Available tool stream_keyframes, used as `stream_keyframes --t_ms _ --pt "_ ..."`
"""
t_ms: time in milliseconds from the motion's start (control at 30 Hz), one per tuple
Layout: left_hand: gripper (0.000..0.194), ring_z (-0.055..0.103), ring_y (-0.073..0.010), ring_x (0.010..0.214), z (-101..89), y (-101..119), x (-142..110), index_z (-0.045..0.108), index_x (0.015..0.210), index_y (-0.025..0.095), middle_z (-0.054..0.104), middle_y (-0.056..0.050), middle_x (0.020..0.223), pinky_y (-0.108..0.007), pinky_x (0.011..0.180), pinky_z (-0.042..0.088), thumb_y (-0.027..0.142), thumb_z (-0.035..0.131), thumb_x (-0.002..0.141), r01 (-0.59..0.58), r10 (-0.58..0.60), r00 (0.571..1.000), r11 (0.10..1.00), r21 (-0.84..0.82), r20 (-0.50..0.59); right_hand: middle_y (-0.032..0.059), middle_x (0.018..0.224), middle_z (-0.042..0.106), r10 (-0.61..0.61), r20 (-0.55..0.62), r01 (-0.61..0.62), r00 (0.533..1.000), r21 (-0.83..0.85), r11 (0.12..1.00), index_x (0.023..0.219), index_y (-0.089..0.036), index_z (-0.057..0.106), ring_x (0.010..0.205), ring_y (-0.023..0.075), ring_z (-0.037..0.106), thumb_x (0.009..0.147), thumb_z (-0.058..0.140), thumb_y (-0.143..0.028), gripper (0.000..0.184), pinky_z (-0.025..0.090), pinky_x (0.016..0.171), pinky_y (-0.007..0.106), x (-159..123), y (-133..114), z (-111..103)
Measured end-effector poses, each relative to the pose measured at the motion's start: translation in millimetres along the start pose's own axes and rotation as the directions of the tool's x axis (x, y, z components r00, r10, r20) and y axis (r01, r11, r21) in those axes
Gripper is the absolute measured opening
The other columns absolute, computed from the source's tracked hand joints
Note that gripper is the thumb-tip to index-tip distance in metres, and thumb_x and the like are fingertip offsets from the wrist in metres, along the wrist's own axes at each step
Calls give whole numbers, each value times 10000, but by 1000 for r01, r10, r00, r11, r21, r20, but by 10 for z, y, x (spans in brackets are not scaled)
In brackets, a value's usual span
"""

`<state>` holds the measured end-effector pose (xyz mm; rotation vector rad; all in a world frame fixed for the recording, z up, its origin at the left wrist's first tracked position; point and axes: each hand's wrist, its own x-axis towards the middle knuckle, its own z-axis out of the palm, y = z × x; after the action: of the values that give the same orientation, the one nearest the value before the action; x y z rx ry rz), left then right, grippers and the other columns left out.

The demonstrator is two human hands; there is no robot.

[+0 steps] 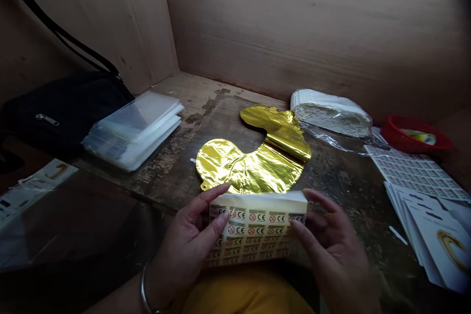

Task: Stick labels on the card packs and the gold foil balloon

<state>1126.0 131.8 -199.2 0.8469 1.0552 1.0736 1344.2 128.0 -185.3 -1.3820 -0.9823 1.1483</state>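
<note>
A sheet of small CE warning stickers (257, 228) is held upright near the table's front edge. My left hand (191, 245) grips its left side, thumb along the top edge and a finger pressed on a sticker. My right hand (331, 250) holds the sheet's right edge with curled fingers. Just beyond the sheet lies a flat, crumpled gold foil balloon (257, 157) on the worn wooden table (206, 103).
A stack of clear plastic bags (136, 127) and a black bag (62, 108) sit at the left. A bagged white bundle (331, 113), a red bowl (415, 135), more sticker sheets (415, 171) and printed cards (437, 240) are at the right. Wooden walls enclose the back.
</note>
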Motion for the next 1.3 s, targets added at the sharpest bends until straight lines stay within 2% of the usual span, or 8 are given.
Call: stream_keyframes --t_ms 67,167,233,433,733,1033,1200,1300 --pt "243 629 -133 864 -14 14 17 647 1098 253 688 -1 950 -217 770 522 265 642 856 -26 26 1000 998 53 1 -23 817 729 -149 -77 141 986 -93 986 1266 -366 538 718 154 709 758 734 -245 557 601 638 235 2 -30 -25" --pt "108 617 -147 922 -30 61 49 697 928 234 679 -4 1001 -218 801 516 239 676 822 -108 107 994 984 145 15 -14 880 745 -222 23 221 975 -228 948 1045 -356 708 747 152 712 763 721 -228 310 596 648 203 -3 -48 -77" --pt "126 616 -157 943 -25 77 69 702 920 243 676 -2 1009 -227 811 519 238 710 795 -109 103 994 985 136 45 -5 934 753 -185 70 197 980 -237 951 919 -340 754 787 170 717 768 717 -248 180 594 643 196 -13 -43 -94" --pt "113 602 -117 791 3 30 114 691 894 224 664 11 891 -192 685 533 220 720 785 -32 31 999 999 40 31 29 990 755 3 106 10 994 -122 992 953 -315 756 772 203 726 743 742 -279 213 602 613 222 -29 -77 -68" --pt "305 647 -142 788 -23 35 87 683 1031 218 708 -14 929 -210 704 543 290 763 745 11 0 999 975 223 -50 47 923 765 -63 167 115 984 -321 940 955 -278 758 771 217 729 721 758 -295 234 613 663 270 -18 -116 -154" --pt "92 659 -169 758 -75 78 5 689 873 216 709 -14 837 -238 693 521 291 667 825 -170 202 979 797 579 10 -8 750 727 -208 189 279 960 -563 778 785 -284 732 645 151 682 786 686 -320 59 546 582 207 -45 -205 -132" --pt "59 586 -195 958 -93 153 7 666 750 217 616 -40 964 -276 817 465 223 654 808 -298 356 932 636 712 72 29 899 635 -317 223 386 922 -619 684 744 -269 698 865 176 631 785 684 -322 68 527 689 227 10 -203 -132" --pt "78 532 -226 1103 -88 192 19 649 729 203 585 -56 1132 -312 919 427 220 652 806 -358 422 903 626 693 85 25 931 670 -254 217 333 943 -550 766 740 -264 690 891 181 649 799 668 -342 100 540 725 216 32 -203 -125"
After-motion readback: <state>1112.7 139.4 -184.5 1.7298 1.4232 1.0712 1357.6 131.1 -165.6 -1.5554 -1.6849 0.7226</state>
